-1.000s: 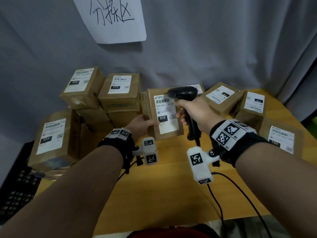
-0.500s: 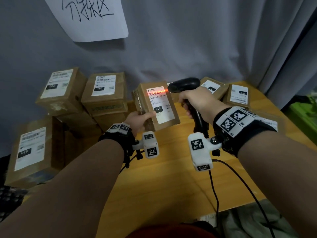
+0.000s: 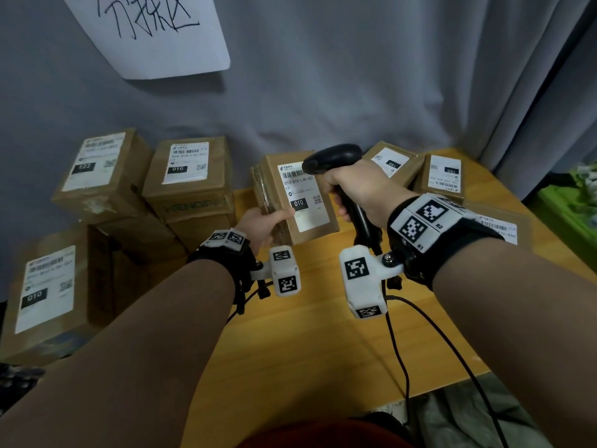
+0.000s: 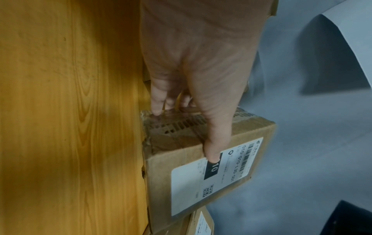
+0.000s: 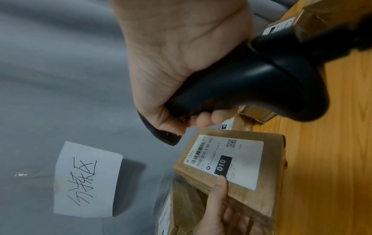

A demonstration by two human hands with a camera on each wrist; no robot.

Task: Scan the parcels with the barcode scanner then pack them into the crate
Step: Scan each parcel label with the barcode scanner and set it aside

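At the centre of the head view, the left hand (image 3: pixel 258 223) grips a brown parcel (image 3: pixel 290 202) by its side, thumb lying on the white label (image 3: pixel 303 198), which faces the camera. The right hand (image 3: pixel 358 192) is wrapped around the handle of a black barcode scanner (image 3: pixel 332 156), whose head sits just above the label's barcode. Other labelled parcels (image 3: pixel 190 176) are stacked at left and lie at upper right on the wooden worktop (image 3: pixel 307 344). A handwritten paper sign (image 3: pixel 155 30) hangs at upper left.
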